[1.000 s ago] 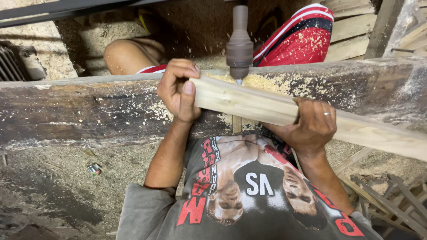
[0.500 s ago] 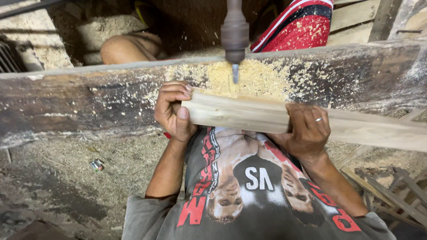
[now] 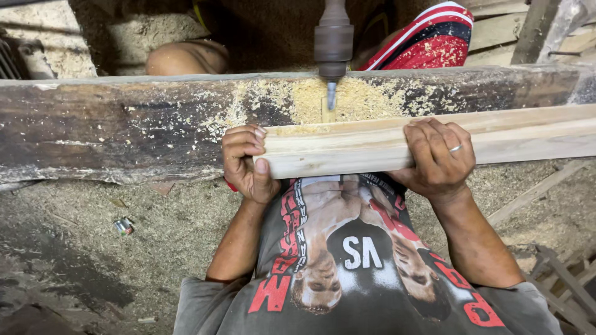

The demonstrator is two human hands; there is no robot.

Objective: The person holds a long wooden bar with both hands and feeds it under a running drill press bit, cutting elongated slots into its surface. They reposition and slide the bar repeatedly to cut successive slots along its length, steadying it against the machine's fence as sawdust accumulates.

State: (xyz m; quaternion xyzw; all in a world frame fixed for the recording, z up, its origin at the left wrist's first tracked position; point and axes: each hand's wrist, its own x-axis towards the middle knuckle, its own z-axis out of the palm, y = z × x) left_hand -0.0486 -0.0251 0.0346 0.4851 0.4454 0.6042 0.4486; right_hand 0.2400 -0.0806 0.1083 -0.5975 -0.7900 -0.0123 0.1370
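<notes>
The strip [image 3: 434, 139] has slid up under the bit [image 3: 331, 96], left hand [image 3: 248, 162] and right hand [image 3: 439, 158] both wrapped tight around it; best pressed flat on the bench [image 3: 124, 118].

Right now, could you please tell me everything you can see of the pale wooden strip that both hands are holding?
The long pale wooden strip looks like freshly cut, light-coloured timber with a groove along its length. It lies nearly level across the dark sawdust-covered bench, running out of view to the right. The left hand wraps its squared near end; the right hand grips over the top. The vertical drill bit stands just behind it.
</notes>
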